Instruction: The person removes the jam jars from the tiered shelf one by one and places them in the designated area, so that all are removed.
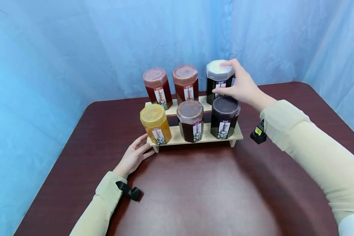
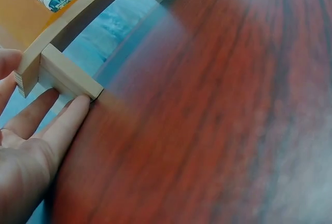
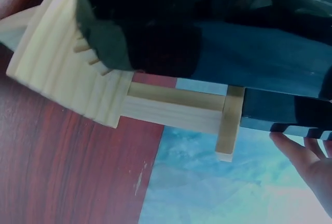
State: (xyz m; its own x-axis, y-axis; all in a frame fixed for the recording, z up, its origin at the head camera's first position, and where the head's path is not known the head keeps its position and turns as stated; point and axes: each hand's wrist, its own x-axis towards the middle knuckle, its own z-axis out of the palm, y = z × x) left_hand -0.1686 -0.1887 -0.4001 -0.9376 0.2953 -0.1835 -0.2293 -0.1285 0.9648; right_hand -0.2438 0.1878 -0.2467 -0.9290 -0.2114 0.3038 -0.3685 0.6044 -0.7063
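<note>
A two-level wooden rack holds octagonal jars. My right hand grips the back-right dark jar by its white lid, thumb at the front and fingers on top. That jar stands upright at the upper shelf; whether it touches the shelf is hard to tell. In the right wrist view, fingertips touch a dark jar behind the rack. My left hand touches the rack's left end below the yellow jar. The left wrist view has its extended fingers against the rack's leg.
Two red jars stand on the upper shelf. Two dark jars stand beside the yellow one on the lower shelf. The dark red-brown table extends around the rack, with blue curtains behind and at the sides.
</note>
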